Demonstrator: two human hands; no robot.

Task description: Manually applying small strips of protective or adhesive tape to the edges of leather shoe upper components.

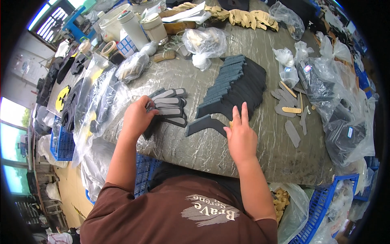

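Note:
My left hand (139,116) is closed on the edge of a grey-and-black glove (168,106), its fingers pointing right over the table. More dark fabric shows beneath that hand. My right hand (242,140) has its first two fingers stretched out and its thumb at the end of a bent dark fabric piece (207,124). A small tan bit shows between thumb and forefinger; I cannot make out what it is. Just beyond lies a fanned stack of similar dark pieces (233,87), with blue-grey edges toward the left.
Grey fabric strips (291,133) and a wooden stick (291,110) lie to the right, beside plastic-bagged dark goods (345,118). Tied bags (205,42), tan gloves (252,19) and tubs (154,28) stand along the back. Blue crates (325,203) sit below the table edge.

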